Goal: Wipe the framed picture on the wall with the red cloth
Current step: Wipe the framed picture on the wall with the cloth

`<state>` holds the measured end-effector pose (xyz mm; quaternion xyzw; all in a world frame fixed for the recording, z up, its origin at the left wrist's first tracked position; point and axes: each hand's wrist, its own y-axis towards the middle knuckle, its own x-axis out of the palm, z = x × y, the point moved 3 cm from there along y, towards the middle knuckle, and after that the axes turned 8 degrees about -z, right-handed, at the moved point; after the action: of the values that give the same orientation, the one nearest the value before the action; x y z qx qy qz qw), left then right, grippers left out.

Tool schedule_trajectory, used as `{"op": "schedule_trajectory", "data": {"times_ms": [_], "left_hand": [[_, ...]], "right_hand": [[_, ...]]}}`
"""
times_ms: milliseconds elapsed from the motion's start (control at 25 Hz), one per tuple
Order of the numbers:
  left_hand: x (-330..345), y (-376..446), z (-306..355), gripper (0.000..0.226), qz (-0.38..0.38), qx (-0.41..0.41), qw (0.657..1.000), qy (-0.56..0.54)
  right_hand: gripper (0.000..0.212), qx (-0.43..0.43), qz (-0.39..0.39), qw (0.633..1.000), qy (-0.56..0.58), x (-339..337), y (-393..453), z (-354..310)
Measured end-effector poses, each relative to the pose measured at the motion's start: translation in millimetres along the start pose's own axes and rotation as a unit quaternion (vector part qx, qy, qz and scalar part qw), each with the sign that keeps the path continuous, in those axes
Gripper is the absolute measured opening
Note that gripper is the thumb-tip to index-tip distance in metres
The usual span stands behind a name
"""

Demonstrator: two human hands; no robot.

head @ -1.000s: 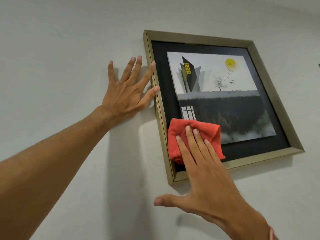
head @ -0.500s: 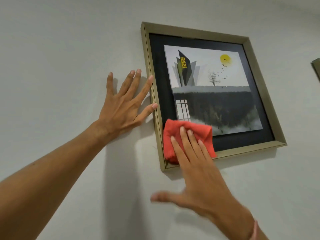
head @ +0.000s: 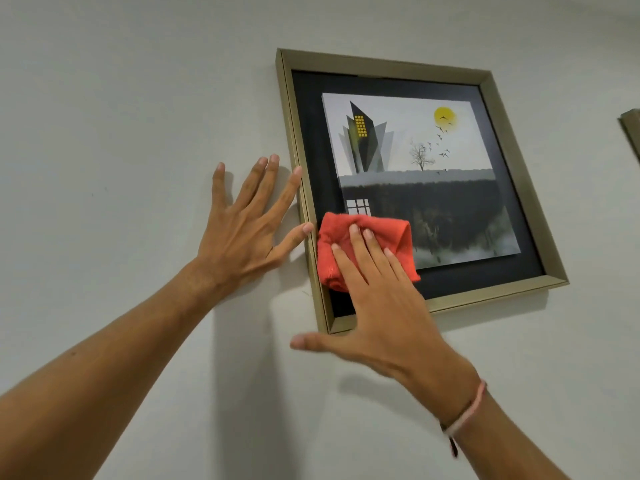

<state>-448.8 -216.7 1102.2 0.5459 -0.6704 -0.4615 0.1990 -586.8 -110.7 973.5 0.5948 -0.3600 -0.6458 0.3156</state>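
Though crumpled, red cloth (head: pixel 363 251) against gold-framed picture (head: pixel 408 188).

Carrier is the wall (head: pixel 121 98) — plain, pale, matte. On it: the framed picture (head: pixel 408 69), brass-coloured frame, hung flat. The left hand (head: pixel 242 233) lies flat on the wall, fingers spread, index tip and thumb tip touching the frame's left edge. Second frame (head: pixel 632 133) on the wall at the right — only its edge shows.
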Motion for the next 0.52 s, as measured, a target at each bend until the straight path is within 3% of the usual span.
{"op": "schedule_trajectory", "data": {"times_ms": [120,200,520], "left_hand": [[0.3,-0.7,-0.8,0.091,0.005,0.003,1.000,0.002],[-0.2,-1.9,-0.2,0.090,0.006,0.002,1.000,-0.002],[-7.4,-33.5,-1.7,0.083,-0.039,0.003,0.996,-0.076]], "right_hand": [[0.136,0.012,-0.023,1.000,0.006,19.1,-47.1,3.7],[0.125,0.020,-0.022,0.999,0.012,14.7,-52.2,5.8],[0.046,-0.020,0.029,0.999,-0.031,-15.6,-34.4,10.1]]}}
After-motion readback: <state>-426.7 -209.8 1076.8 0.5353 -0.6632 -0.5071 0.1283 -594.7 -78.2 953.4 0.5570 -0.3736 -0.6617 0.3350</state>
